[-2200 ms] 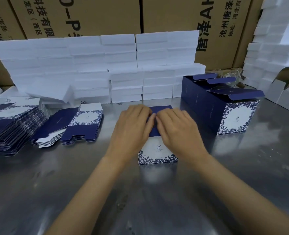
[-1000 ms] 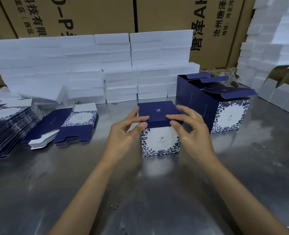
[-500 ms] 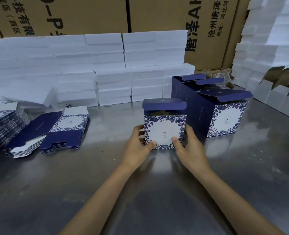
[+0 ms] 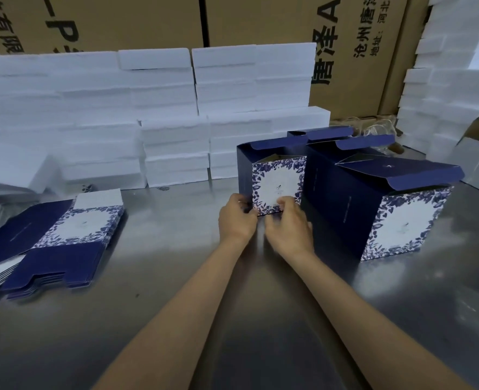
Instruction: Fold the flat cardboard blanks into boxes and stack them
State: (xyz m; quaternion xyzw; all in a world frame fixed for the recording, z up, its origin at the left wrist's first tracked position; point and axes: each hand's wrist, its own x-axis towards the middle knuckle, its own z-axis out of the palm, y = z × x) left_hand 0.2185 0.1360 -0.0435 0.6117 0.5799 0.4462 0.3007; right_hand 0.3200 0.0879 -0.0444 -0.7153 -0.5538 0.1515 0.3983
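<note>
A folded navy box (image 4: 277,178) with a blue floral white front stands upright on the steel table, its top flap raised. My left hand (image 4: 236,218) grips its lower left corner and my right hand (image 4: 289,226) grips its lower front edge. Directly to its right stands a row of finished navy boxes (image 4: 379,209) with their lids ajar. A pile of flat blanks (image 4: 63,243) lies at the left.
Stacks of white foam slabs (image 4: 159,119) line the back of the steel table (image 4: 176,319), with more white foam blocks (image 4: 457,94) at the right. Brown shipping cartons (image 4: 260,21) stand behind them. Another heap of flat blanks reaches in at the far left edge.
The box was closed at the bottom, turned upright and carried back and right, up against the row of finished boxes. Both hands slid from its top down to its lower edge.
</note>
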